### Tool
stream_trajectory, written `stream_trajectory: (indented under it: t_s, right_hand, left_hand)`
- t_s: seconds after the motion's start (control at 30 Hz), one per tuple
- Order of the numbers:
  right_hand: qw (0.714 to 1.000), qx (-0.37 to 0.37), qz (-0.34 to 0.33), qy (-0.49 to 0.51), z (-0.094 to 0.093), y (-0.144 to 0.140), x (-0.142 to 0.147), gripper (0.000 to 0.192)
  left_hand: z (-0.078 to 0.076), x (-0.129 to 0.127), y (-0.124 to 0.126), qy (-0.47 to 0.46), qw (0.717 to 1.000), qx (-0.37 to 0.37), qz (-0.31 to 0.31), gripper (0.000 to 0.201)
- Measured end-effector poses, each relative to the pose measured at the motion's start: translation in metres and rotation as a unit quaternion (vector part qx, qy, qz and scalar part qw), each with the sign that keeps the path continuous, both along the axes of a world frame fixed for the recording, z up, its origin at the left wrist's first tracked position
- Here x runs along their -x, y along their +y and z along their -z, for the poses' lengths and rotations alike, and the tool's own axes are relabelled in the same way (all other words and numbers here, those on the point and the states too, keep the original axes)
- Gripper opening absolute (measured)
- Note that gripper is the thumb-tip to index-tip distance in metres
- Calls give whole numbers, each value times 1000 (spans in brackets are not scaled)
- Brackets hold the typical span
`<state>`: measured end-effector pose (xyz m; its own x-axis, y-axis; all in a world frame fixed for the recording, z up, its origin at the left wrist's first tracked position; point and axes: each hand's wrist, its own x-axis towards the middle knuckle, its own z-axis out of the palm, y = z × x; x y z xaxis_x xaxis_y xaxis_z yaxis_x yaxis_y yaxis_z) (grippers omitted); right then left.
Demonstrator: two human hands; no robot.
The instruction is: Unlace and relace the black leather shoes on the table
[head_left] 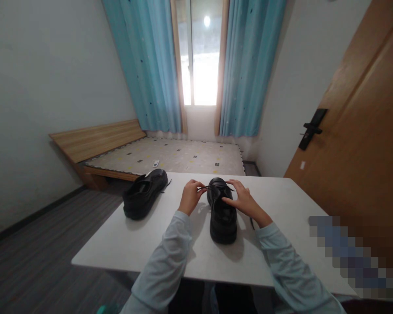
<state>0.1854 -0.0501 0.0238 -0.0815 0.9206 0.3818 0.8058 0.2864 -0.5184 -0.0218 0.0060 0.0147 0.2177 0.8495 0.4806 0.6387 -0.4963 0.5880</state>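
Note:
A black shoe (pixel 222 216) stands on the white table (pixel 150 244), heel toward me. My left hand (pixel 190 196) pinches a thin black lace (pixel 207 188) at the shoe's left side and pulls it taut. My right hand (pixel 244 200) rests on the shoe's right side, fingers on the lace near the tongue. A second black shoe (pixel 144 194) lies on the table to the left, apart from both hands. Pale blue sleeves cover both forearms.
A wooden bed frame with a patterned mattress (pixel 170 157) lies beyond the table. Blue curtains (pixel 150 65) flank a bright window. A wooden door (pixel 363 144) with a black handle stands at right. A blurred patch covers the lower right corner.

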Motion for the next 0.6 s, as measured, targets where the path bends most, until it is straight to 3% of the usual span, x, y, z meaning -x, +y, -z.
stream_trajectory:
  t_s: [0.2,0.37,0.6]
  right_hand:
    - [1000,9,4,2,-1,0,0,57]
    - [1000,10,2,3,1,0,-1,58]
    - [1000,-7,2,-2,7,2,-5,56]
  left_hand:
    - [-1,2,1,-62,997,-36,-43,8]
    - [-4,2,2,-166,984,0,-68,12]
    - [-6,0,3,-372,924,83,-14,20]
